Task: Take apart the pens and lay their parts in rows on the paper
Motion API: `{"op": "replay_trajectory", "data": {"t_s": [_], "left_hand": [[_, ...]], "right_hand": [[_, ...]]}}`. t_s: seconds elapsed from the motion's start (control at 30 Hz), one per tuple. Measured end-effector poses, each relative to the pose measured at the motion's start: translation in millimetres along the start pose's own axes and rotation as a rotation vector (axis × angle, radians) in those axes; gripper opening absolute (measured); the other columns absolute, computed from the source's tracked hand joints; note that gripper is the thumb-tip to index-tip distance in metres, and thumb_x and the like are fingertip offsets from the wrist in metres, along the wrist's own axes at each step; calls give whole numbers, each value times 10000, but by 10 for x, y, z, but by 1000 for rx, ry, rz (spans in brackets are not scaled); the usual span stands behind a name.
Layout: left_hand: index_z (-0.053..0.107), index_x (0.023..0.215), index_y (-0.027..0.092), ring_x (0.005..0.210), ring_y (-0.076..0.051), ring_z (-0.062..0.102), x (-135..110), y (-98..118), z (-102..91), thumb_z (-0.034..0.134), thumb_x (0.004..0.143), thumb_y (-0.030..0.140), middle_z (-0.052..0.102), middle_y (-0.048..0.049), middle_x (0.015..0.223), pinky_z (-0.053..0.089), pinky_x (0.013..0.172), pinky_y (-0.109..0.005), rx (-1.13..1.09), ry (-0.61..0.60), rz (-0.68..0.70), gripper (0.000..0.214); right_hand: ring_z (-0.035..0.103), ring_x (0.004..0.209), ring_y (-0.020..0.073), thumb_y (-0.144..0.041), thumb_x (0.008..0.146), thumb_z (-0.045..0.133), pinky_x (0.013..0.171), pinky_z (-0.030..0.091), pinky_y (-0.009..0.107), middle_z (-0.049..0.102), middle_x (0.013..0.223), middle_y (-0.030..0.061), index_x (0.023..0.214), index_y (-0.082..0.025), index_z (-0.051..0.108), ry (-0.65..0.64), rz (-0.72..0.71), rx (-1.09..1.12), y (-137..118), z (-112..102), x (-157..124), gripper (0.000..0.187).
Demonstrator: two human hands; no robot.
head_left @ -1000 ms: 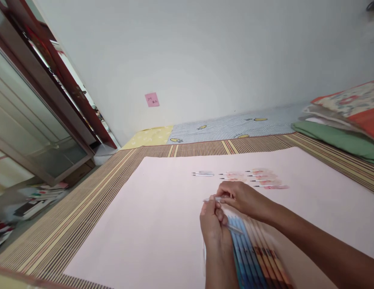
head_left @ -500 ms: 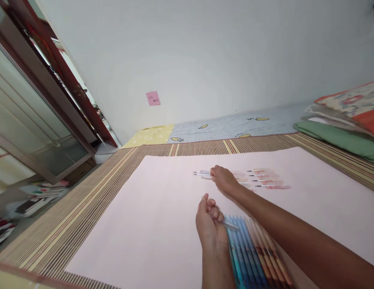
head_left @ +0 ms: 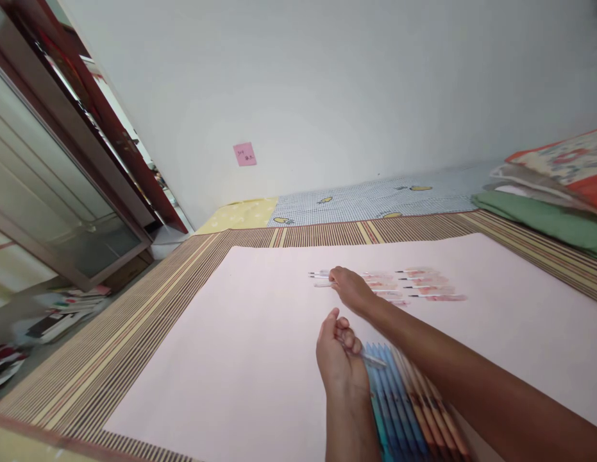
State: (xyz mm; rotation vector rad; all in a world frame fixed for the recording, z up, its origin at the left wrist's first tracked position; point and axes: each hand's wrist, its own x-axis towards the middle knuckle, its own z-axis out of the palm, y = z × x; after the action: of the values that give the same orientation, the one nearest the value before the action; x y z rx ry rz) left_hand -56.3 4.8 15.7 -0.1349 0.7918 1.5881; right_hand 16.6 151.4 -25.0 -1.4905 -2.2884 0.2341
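My right hand (head_left: pixel 351 287) is closed at the left row of slim pen refills, low over the pale sheet. From its pinched fingers a thin whitish pen refill (head_left: pixel 322 285) sticks out to the left. Just beyond it lie refills with dark tips (head_left: pixel 317 275), partly hidden by the hand. Nearer to me, my left hand (head_left: pixel 339 353) is turned palm up, fingers curled round a clear, slender tube (head_left: pixel 374 360) that points right. Beside and partly behind the left wrist lie several blue pen barrels (head_left: pixel 397 398) and orange-brown pen barrels (head_left: pixel 435 410), side by side.
A second group of dark-tipped refills with pinkish translucent parts (head_left: pixel 430 282) lies to the right. The pale pink sheet (head_left: pixel 221 359) covers a striped mat (head_left: pixel 110 321). Folded cloths (head_left: pixel 543 215) are stacked at the right. A pink note (head_left: pixel 245 154) is on the wall.
My right hand has shifted slightly left, and the whitish refill has moved left with it. My left hand still holds the clear tube and has moved slightly right in the picture.
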Motion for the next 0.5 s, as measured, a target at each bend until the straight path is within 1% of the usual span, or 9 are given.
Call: {"op": "replay_trajectory", "data": {"t_s": [0.2, 0.33, 0.5], "left_hand": [[644, 870, 116, 415, -31, 292, 18, -25, -21, 652, 810, 147, 523, 11, 647, 206, 379, -156, 14, -11, 10, 69], [655, 868, 114, 422, -28, 301, 15, -39, -34, 703, 778, 163, 523, 12, 661, 214, 379, -159, 22, -8, 15, 113], [650, 890, 106, 415, -29, 290, 8, -31, -24, 639, 826, 140, 518, 10, 655, 203, 383, -158, 13, -1, 3, 74]], "right_hand": [[612, 1001, 190, -91, 936, 533, 840, 394, 272, 698, 1100, 78, 1035, -181, 633, 38, -5, 34, -44, -3, -18, 167], [627, 968, 200, -111, 937, 557, 803, 390, 282, 710, 1086, 82, 1021, -181, 637, -12, 13, 7, -61, 15, -5, 136], [626, 967, 191, -120, 952, 539, 805, 386, 275, 708, 1082, 76, 1020, -175, 631, 16, -9, 18, -73, 38, -14, 127]]}}
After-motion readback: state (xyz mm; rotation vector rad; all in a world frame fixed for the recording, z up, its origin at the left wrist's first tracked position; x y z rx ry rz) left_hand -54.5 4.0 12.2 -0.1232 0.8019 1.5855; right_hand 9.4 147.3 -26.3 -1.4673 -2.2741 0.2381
